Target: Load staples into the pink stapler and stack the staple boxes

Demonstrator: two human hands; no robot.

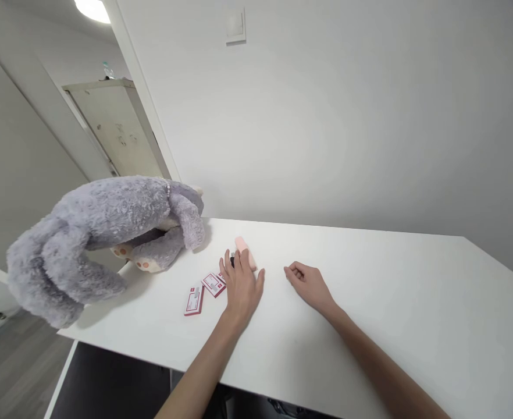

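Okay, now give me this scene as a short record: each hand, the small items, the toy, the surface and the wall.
Left hand: palm down, fingers spread over the small items; grip unclear
Right hand: by the table, fingers curled; contents not visible
Small items: pink object and black item, both partly covered; red-and-white boxes left of the left hand
Toy: grey plush toy, far left
Surface: white table
Wall: light switch
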